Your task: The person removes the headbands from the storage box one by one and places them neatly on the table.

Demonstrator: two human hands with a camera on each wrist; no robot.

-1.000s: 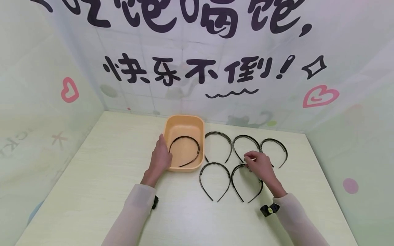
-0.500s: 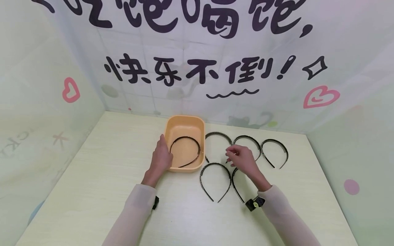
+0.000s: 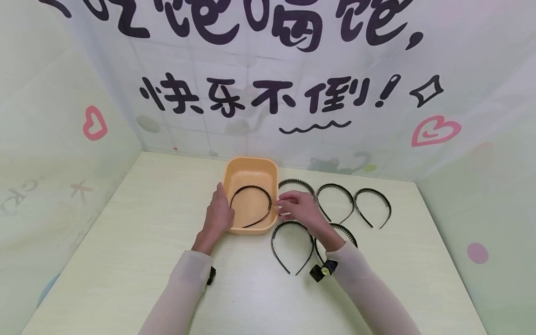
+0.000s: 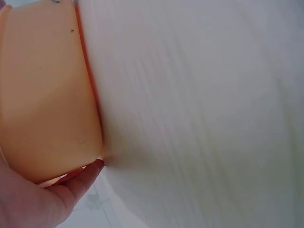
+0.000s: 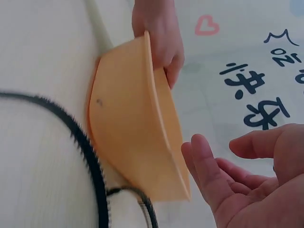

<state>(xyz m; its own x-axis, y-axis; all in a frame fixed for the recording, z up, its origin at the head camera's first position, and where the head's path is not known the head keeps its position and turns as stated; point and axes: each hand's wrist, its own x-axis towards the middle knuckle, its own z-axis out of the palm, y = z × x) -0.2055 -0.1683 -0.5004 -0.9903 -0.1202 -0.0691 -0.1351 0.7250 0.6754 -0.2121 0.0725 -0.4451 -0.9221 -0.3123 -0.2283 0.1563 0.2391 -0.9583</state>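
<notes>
An orange plastic bin [image 3: 251,172] stands on the table with one black toothed headband [image 3: 251,187] lying inside. My left hand [image 3: 218,211] holds the bin's left side, its thumb over the rim and fingers along the outer wall, as the right wrist view also shows. Beside the bin's right rim is my right hand [image 3: 299,208], thumb and fingers apart, nothing between them [image 5: 256,175]. Under and behind that hand lies a headband [image 3: 296,181], partly hidden. A nearer headband [image 3: 289,223] lies just below it.
Further headbands lie to the right: one at the back [image 3: 335,186], one at the far right [image 3: 372,190], and one [image 3: 345,229] partly covered by my right forearm. A printed backdrop [image 3: 251,135] rises behind the table [image 3: 167,195].
My right hand has moved left, from above the right-hand headbands to the bin's right rim. The left hand and the bin stay in place.
</notes>
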